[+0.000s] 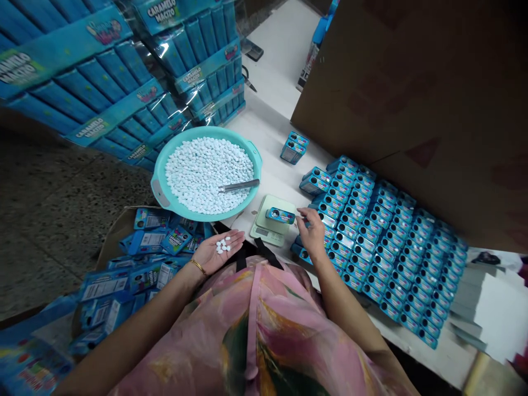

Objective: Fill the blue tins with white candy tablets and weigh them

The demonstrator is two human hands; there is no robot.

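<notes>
My left hand lies palm up near the table edge, with several white candies resting on it. My right hand is by a blue tin lying on a small digital kitchen scale, its fingertips close together at the tin's right end. Whether those fingers pinch anything is too small to tell. A turquoise plastic basin full of white candies stands beyond my left hand, with a metal scoop lying on the heap. Many blue tins stand in tight rows to the right.
Shrink-wrapped stacks of blue Caramelo Macizo packs rise at the far left, beside the white table. Scissors lie beyond the basin. A large cardboard sheet stands along the right. A box of loose blue cartons sits below the table edge.
</notes>
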